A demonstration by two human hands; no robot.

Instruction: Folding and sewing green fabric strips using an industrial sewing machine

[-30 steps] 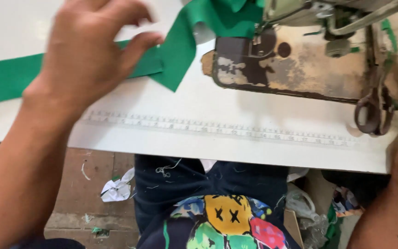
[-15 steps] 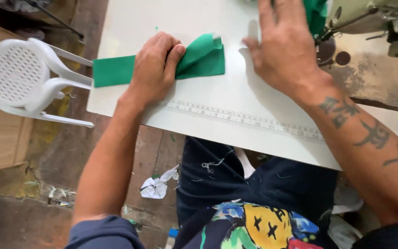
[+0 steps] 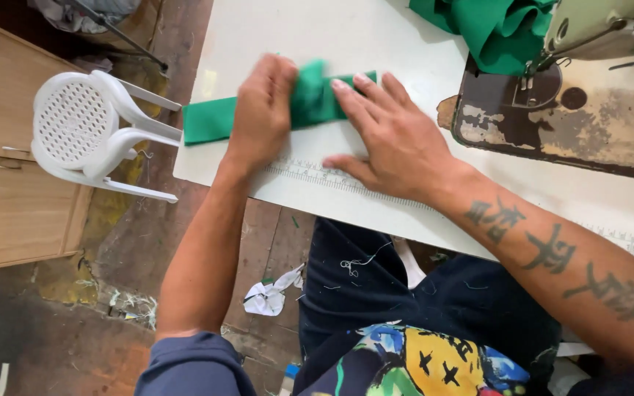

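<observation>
A long green fabric strip [image 3: 207, 123] lies across the left part of the white sewing table [image 3: 346, 29]. My left hand [image 3: 260, 110] presses down on the strip with its fingers curled over a bunched fold of the cloth [image 3: 310, 99]. My right hand [image 3: 390, 139] lies flat beside it, fingers spread, with the fingertips on the same fold and the thumb on the table near the printed ruler [image 3: 346, 180]. Neither hand lifts the cloth off the table.
A worn sewing machine [image 3: 574, 110] stands at the right, with a heap of green fabric [image 3: 493, 26] behind it. A white plastic chair [image 3: 89, 136] lies tipped beside the table's left edge. A wooden cabinet [image 3: 9, 198] stands at far left. Fabric scraps [image 3: 269, 297] lie on the floor.
The view has swung left. My right hand moved left from the machine to the fold beside my left hand, which slid right along the strip.
</observation>
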